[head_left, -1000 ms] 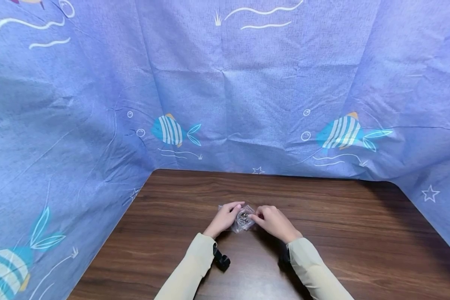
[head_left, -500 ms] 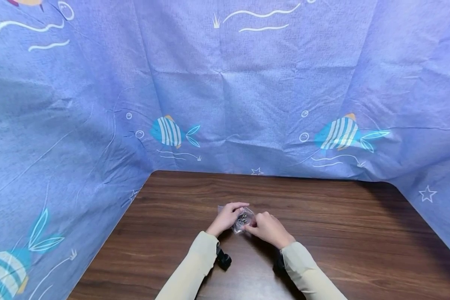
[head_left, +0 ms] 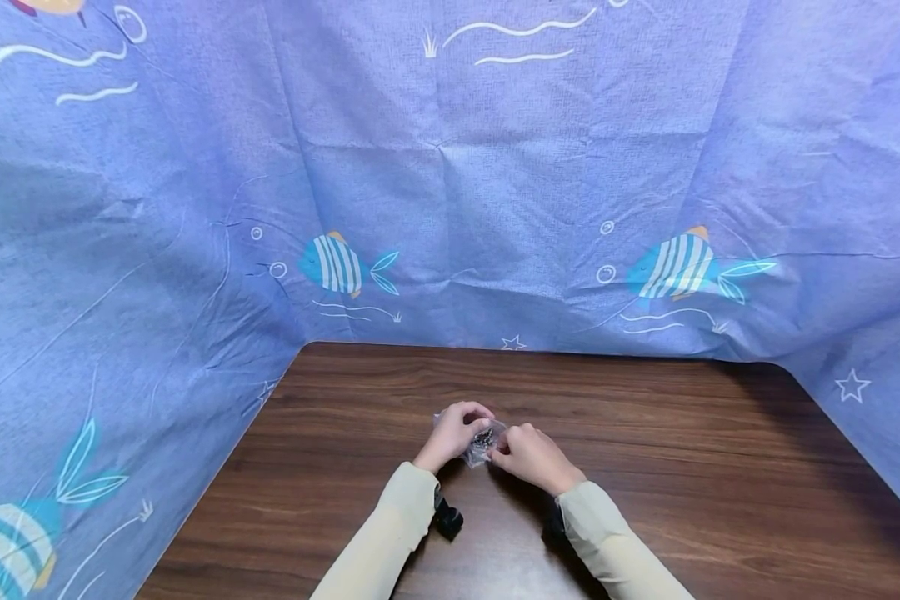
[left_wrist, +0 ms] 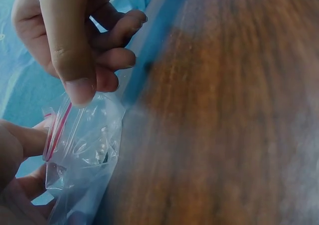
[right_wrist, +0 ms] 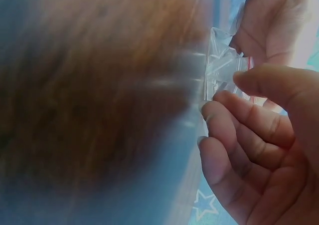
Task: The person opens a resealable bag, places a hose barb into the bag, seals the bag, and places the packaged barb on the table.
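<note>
A small clear zip-lock bag (head_left: 477, 455) with a cluster of small dark and silvery pieces (head_left: 483, 438) in it is between the hands on the wooden table (head_left: 615, 417). Its red zip strip (left_wrist: 61, 130) shows in the left wrist view. My left hand (head_left: 454, 435) grips the bag's left side, thumb and forefinger arched over it. My right hand (head_left: 534, 457) pinches the right edge. In the right wrist view its thumb (right_wrist: 264, 83) lies by the zip strip, with the other fingers curled below. Fingers partly hide the bag.
Blue fabric (head_left: 510, 183) printed with fish surrounds the table at the back and sides. A black wrist device (head_left: 448, 521) hangs below the left cuff, and another (head_left: 553, 527) by the right cuff.
My right hand has shifted left and a little toward the body along the bag's edge. The left hand's fingers have curled more over the bag, whose mouth looks narrower.
</note>
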### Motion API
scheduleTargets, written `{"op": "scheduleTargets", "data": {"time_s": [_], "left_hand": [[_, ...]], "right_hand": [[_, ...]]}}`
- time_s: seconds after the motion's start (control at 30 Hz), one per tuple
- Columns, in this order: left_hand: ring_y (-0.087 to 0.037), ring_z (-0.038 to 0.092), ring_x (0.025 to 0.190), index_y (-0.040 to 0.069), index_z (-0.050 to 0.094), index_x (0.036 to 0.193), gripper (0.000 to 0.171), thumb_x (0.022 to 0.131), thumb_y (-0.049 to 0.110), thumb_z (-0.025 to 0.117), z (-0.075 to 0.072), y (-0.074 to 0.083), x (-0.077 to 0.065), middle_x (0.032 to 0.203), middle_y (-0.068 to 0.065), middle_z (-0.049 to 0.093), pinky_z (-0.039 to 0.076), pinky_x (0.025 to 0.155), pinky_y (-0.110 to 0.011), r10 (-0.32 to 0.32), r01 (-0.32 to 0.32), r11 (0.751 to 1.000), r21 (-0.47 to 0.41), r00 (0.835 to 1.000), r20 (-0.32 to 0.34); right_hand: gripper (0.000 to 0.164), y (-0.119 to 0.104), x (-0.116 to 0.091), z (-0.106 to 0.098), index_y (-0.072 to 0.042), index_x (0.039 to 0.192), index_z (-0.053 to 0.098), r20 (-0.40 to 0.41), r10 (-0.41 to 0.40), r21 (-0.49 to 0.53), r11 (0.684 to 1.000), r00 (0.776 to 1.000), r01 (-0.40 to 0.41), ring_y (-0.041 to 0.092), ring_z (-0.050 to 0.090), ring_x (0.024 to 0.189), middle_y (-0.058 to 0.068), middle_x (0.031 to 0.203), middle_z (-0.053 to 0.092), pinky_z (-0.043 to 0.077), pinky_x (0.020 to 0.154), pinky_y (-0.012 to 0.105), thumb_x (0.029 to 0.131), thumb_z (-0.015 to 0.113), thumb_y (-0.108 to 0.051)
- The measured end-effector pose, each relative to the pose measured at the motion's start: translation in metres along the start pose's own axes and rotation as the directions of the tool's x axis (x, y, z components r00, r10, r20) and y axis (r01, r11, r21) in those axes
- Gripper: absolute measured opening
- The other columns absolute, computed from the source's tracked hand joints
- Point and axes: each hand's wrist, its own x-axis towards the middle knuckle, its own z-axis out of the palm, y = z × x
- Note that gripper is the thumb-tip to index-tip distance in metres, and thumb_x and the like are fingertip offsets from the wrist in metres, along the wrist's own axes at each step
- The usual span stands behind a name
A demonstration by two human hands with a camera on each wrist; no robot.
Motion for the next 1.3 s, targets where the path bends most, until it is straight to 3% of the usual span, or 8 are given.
{"op": "scheduleTargets", "data": {"time_s": [0.27,0.5,0.73,0.9,1.1,1.3], "left_hand": [[-0.022,0.067,0.094,0.013,0.075,0.091,0.012,0.091,0.02,0.066,-0.002,0.001,0.001,0.094,-0.003,0.074,0.045,0.089,-0.041,-0.022,0.023,1.0,0.014,0.998,-0.059],[-0.021,0.067,0.089,0.011,0.077,0.089,0.014,0.089,0.022,0.069,-0.003,0.0,0.001,0.091,-0.005,0.074,0.05,0.078,-0.027,-0.022,0.019,0.999,-0.027,0.994,-0.111],[-0.021,0.067,0.087,0.007,0.076,0.089,0.014,0.088,0.019,0.07,-0.005,0.0,0.0,0.091,-0.008,0.073,0.053,0.074,-0.024,-0.002,-0.012,0.997,-0.075,0.983,-0.185],[-0.02,0.069,0.085,0.006,0.076,0.091,0.016,0.088,0.021,0.07,-0.008,0.004,-0.002,0.091,-0.009,0.075,0.053,0.074,-0.023,-0.006,-0.018,0.992,-0.123,0.981,-0.193],[-0.017,0.068,0.084,0.007,0.076,0.092,0.016,0.088,0.021,0.07,-0.011,0.01,-0.003,0.09,-0.007,0.075,0.051,0.073,-0.02,-0.003,-0.026,0.99,-0.138,0.978,-0.21],[-0.019,0.068,0.087,0.007,0.076,0.094,0.017,0.089,0.022,0.069,-0.015,0.018,-0.005,0.091,-0.008,0.075,0.052,0.075,-0.026,0.013,-0.047,0.986,-0.159,0.977,-0.212]], "right_hand": [[0.023,0.002,0.0,0.0,-0.017,0.061,0.06,-0.005,-0.083,-0.04,0.996,0.997,0.083,0.004,0.04,0.05,-0.011,0.055,0.049,0.035,0.046,0.02,0.081,0.066,-0.009],[0.024,0.011,0.001,-0.007,-0.016,0.06,0.059,0.008,-0.116,-0.002,0.993,0.993,0.117,0.001,0.037,0.051,-0.011,0.056,0.048,0.035,0.047,0.017,0.081,0.065,-0.005],[0.023,0.023,-0.001,-0.019,-0.015,0.062,0.061,-0.007,-0.128,0.018,0.992,0.992,0.128,0.0,0.039,0.055,-0.011,0.058,0.051,0.037,0.05,0.017,0.082,0.067,-0.004],[0.016,0.033,-0.002,-0.03,-0.009,0.068,0.068,-0.035,-0.134,0.022,0.991,0.99,0.135,0.0,0.042,0.055,-0.009,0.06,0.057,0.039,0.05,0.017,0.084,0.069,-0.007],[0.006,0.042,-0.003,-0.046,-0.006,0.081,0.075,-0.09,-0.139,0.034,0.989,0.986,0.143,0.002,0.06,0.066,-0.002,0.074,0.072,0.051,0.059,0.02,0.084,0.07,-0.007],[0.006,0.047,-0.003,-0.062,-0.005,0.085,0.076,-0.096,-0.111,0.101,0.988,0.989,0.121,0.004,0.063,0.068,0.001,0.077,0.073,0.053,0.062,0.021,0.085,0.07,-0.008]]}}
